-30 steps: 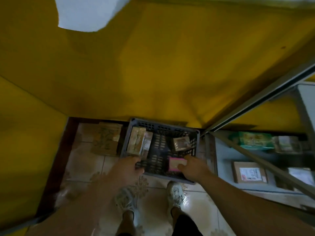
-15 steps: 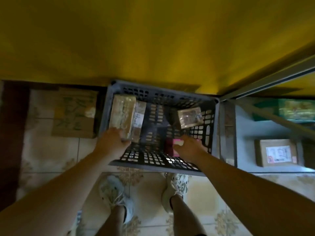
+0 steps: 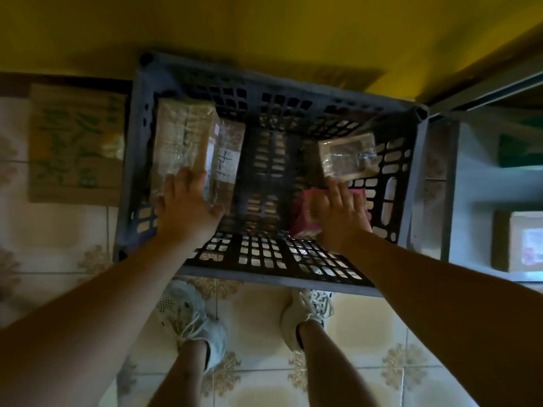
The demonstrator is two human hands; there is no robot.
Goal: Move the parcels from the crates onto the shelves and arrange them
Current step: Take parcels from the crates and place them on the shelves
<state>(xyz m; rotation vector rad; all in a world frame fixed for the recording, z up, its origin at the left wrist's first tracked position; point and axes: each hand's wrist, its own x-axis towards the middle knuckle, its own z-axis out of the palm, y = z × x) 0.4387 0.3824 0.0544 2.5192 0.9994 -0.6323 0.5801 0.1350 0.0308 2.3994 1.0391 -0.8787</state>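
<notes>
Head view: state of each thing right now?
Crate: on floor, four parcels inside.
Large taped parcel: in crate, left hand rests on it.
Labelled parcel: against its right side.
Pink parcel: in crate, right hand touches it.
Clear-wrapped parcel: in crate, beyond right hand.
Boxed parcel: on shelf.

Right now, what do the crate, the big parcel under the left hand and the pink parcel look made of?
Crate: grey moulded plastic, matt, slotted lattice walls. Big parcel: likely cardboard under clear glossy film or tape; it shows sheen and wrinkles. Pink parcel: probably printed card or paper wrap; too blurred to be sure.
</notes>
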